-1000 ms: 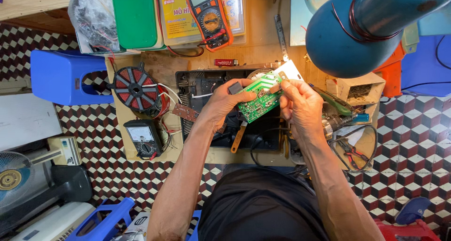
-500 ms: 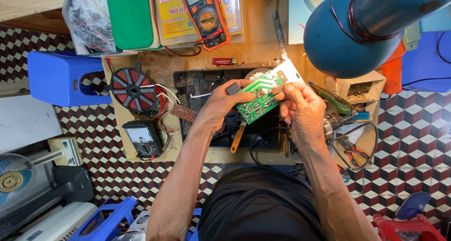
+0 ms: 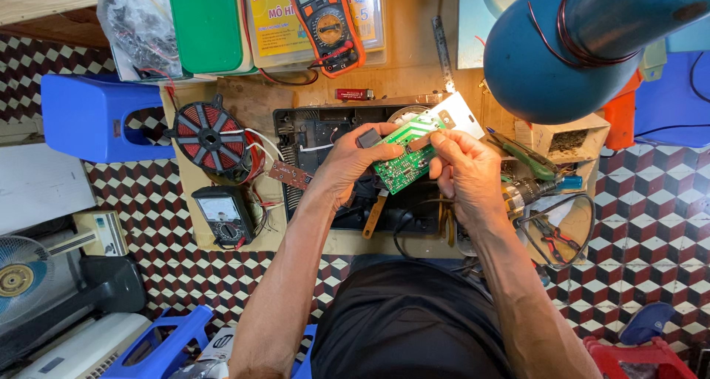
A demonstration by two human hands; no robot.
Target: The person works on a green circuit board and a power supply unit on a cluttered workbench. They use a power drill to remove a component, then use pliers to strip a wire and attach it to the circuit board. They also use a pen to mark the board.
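I hold a green circuit board [image 3: 405,156] up over an opened black appliance housing [image 3: 318,139] on a small wooden workbench. My left hand [image 3: 353,159] grips the board's left edge, thumb on top. My right hand [image 3: 462,168] pinches its right end, where a pale aluminium heat sink [image 3: 460,113] sticks up. Fingers hide the board's lower part.
A red copper coil [image 3: 210,136] and an analog meter [image 3: 224,215] lie left of the housing. An orange multimeter [image 3: 325,20], a green case [image 3: 208,24] and a blue lamp shade [image 3: 569,42] are at the back. Pliers [image 3: 551,235], a blue stool [image 3: 89,116] and a fan [image 3: 22,279] surround the bench.
The board stays in both hands and has shifted only slightly; my right fingers have adjusted their pinch at its right end.
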